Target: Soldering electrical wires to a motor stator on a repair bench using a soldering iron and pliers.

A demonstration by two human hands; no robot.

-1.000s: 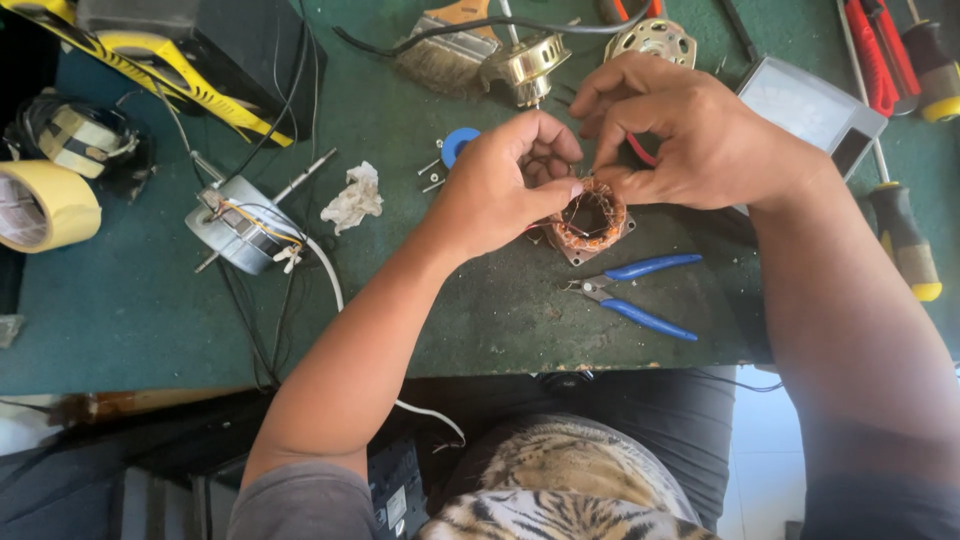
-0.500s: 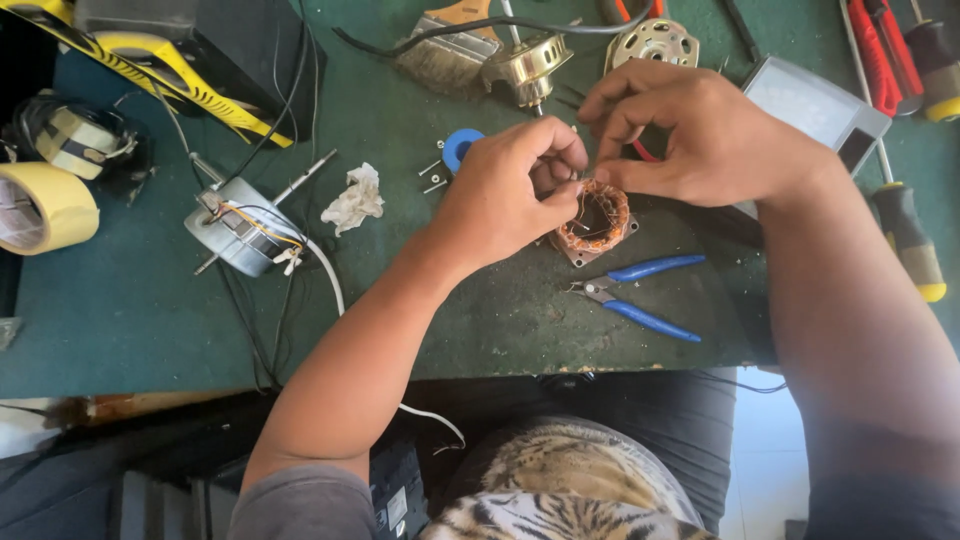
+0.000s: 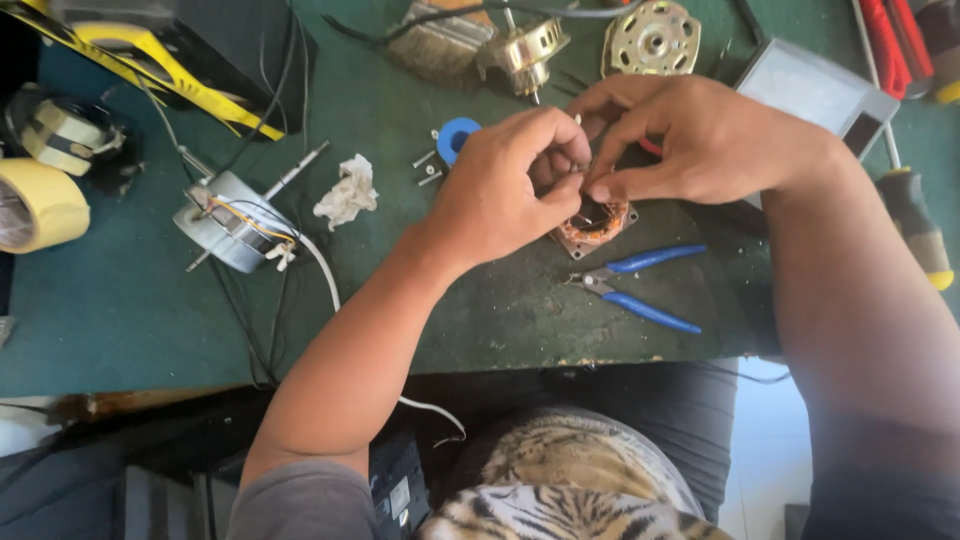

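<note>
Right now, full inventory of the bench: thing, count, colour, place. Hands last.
copper coil piece: 1, copper-orange, centre, under both hands
pliers: 1, blue handles, just below the coil piece
motor: 1, silver with a shaft and wires, left of centre
crumpled paper: 1, white, right of the motor
tape roll: 1, yellow, left edge
blue ring: 1, blue, above the left hand, small screws beside it
round metal plate: 1, pale gold, top
grey box: 1, top right
screwdriver: 1, black and yellow handle, right edge
table: 1, green
left hand: 1, on the coil piece
right hand: 1, fingertips at the coil piece
</note>
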